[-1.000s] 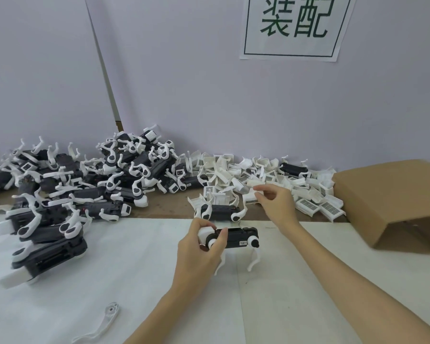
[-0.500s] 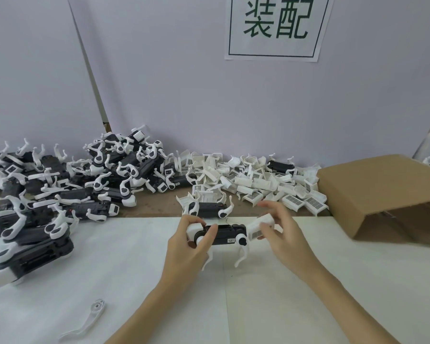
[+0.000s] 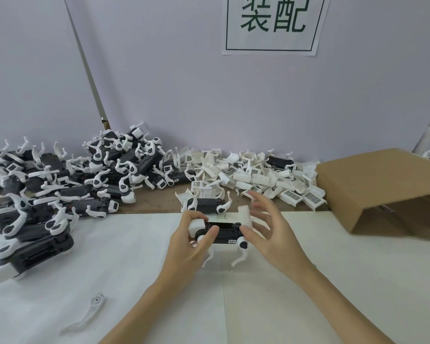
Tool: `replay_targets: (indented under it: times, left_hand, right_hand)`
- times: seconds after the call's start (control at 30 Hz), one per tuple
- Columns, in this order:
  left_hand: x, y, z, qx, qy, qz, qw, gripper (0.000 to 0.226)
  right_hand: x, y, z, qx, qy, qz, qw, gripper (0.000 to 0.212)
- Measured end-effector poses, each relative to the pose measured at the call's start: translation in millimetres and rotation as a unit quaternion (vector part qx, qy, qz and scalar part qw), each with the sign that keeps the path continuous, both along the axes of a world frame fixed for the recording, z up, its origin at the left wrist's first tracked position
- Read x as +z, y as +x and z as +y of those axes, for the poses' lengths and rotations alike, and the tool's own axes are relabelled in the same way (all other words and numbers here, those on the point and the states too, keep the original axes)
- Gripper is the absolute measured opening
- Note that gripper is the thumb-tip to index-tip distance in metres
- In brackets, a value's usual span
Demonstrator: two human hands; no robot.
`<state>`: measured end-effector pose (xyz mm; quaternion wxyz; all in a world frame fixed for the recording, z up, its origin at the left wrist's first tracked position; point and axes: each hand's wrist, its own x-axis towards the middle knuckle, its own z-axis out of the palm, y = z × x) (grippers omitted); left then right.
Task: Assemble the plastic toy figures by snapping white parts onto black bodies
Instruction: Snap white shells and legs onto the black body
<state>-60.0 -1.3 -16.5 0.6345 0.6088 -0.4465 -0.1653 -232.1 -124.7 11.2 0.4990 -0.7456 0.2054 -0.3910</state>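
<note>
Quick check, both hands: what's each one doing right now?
Left hand: grips the left end of the black toy body.
Right hand: fingers spread, thumb against the body's right end by the white part; a grip cannot be told.

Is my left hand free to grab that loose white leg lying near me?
Probably not yet: your left hand grips the black body. The loose white leg lies unobstructed on the white sheet.
</note>
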Motion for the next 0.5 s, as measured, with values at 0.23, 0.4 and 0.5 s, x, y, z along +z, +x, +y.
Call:
replay_targets:
  times: [0.23, 0.4, 0.5]
  left_hand:
    - [3, -4, 0, -0.027, -0.002, 0.002, 1.000, 0.017]
    - [3, -6, 1, -0.044, -0.008, -0.009, 0.999, 0.009]
    - [5, -8, 3, -0.036, -0.012, -0.036, 0.999, 0.019]
  right_hand:
    - [6, -6, 1, 0.025, -0.009, 0.011, 1.000, 0.039]
    - [5, -7, 10, 0.040, -0.178, 0.097, 0.978, 0.045]
    - [3, -4, 13, 0.036, -0.236, 0.129, 0.962, 0.049]
